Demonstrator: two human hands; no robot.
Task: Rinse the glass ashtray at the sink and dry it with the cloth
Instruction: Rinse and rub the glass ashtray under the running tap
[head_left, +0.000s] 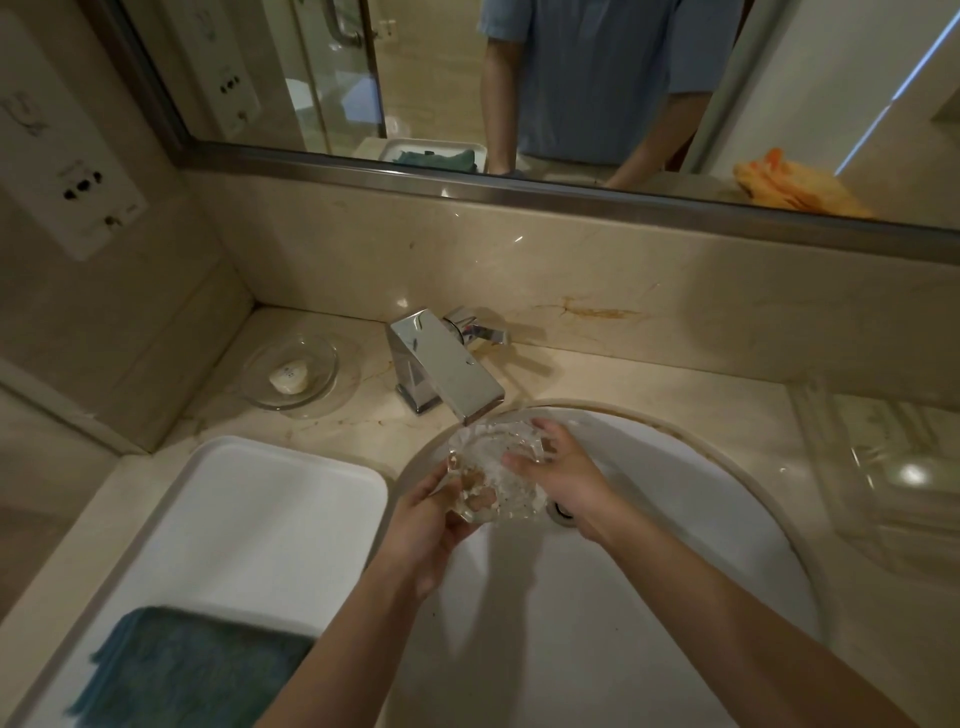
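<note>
The left hand (428, 525) grips the glass ashtray (496, 470) from its near left side, fingers curled under the glass and showing through it, thumb on the upper edge. The right hand (558, 470) meets the ashtray from the right with fingers extended across its upper face; whether the thumb closes on the rim cannot be determined. Both forearms enter from the near edge and converge over the sink (675, 519).

The ashtray sits directly under the spout of the tap (447, 366), above the far left part of the basin. Running water and splash blur its outline, so its exact shape, its tilt and the direction of its long axis cannot be read. It appears broad and roughly as wide as it is long. The drain (563, 512) is partly hidden behind the right wrist.

On the bench (649, 374), left of the sink, lies a white tray (249, 499). A blue-grey cloth (192, 670) lies on its near end, cut off by the bottom edge of the view. Far left, beside the tap, a clear glass dish (298, 376) holds a piece of soap (289, 375). At right, a clear tray (893, 467) is faint against the marble and runs out of view. The mirror (467, 78) along the far wall reflects the person's torso and an orange cloth (795, 187).
</note>
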